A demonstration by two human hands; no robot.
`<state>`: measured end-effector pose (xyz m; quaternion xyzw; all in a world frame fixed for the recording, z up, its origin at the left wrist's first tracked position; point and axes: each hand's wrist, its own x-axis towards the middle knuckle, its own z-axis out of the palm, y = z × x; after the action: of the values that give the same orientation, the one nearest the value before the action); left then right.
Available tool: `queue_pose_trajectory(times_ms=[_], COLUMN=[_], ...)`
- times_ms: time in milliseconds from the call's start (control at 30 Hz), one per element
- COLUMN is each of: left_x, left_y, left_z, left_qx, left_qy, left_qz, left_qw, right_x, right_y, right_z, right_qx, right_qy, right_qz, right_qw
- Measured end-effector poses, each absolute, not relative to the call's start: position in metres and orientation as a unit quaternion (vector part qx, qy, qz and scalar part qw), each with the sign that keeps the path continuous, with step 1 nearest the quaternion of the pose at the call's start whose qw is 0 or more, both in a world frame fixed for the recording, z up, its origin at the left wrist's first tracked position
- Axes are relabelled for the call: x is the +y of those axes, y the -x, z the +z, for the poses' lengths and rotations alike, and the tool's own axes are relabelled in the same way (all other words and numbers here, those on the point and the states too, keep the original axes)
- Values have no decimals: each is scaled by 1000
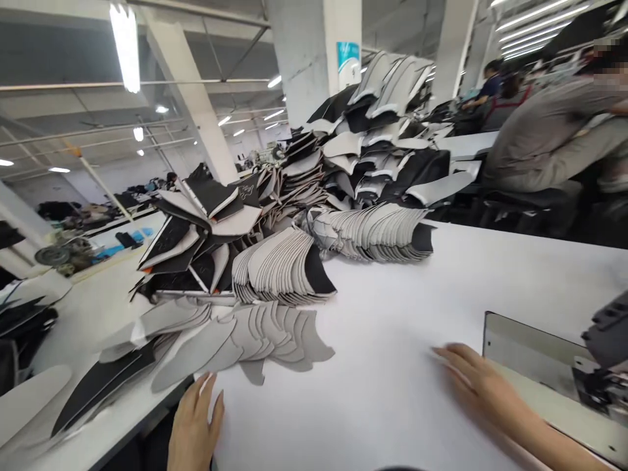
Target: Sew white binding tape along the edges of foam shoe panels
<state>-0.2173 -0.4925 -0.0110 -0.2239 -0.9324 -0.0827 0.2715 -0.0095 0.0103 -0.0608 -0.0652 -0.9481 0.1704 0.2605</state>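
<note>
My left hand [195, 422] is at the near edge of the white table [377, 366], its fingers apart and nothing in them. Just beyond its fingertips lies a fanned row of thin grey curved pieces [265, 337]. My right hand [473, 379] is over the tabletop beside the sewing machine's metal bed plate [527, 353], fingers stretched out and slightly blurred, holding nothing. Farther back sit a stack of light grey curved panels [279, 265] with a dark face at its right end, and another similar stack [377, 229].
Behind the stacks rises a tall heap of black and grey cut panels [387, 131]. The sewing machine's dark head [608, 333] stands at the right edge. A person in a grey top [534, 131] sits beyond the table. More dark and grey pieces [103, 379] lie at the left.
</note>
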Motion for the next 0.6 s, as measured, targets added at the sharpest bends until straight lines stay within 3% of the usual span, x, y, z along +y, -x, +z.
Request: queue_pose_trajectory(times_ms=[100, 333, 433, 600], left_x=[-473, -499, -500, -501], left_y=[269, 335, 336, 348], left_z=[9, 6, -4, 1], left_qx=[-941, -984, -983, -974], left_qy=[220, 166, 164, 146], left_qz=[-41, -17, -21, -46], left_qw=[255, 65, 75, 167], right_x=[-21, -42, -40, -38], right_y=[92, 237, 260, 254], right_z=[-32, -9, -13, 11], right_qx=[-957, -973, -978, -975], right_qy=[19, -23, -39, -32], right_qz=[191, 180, 178, 170], right_qw=[215, 140, 105, 142])
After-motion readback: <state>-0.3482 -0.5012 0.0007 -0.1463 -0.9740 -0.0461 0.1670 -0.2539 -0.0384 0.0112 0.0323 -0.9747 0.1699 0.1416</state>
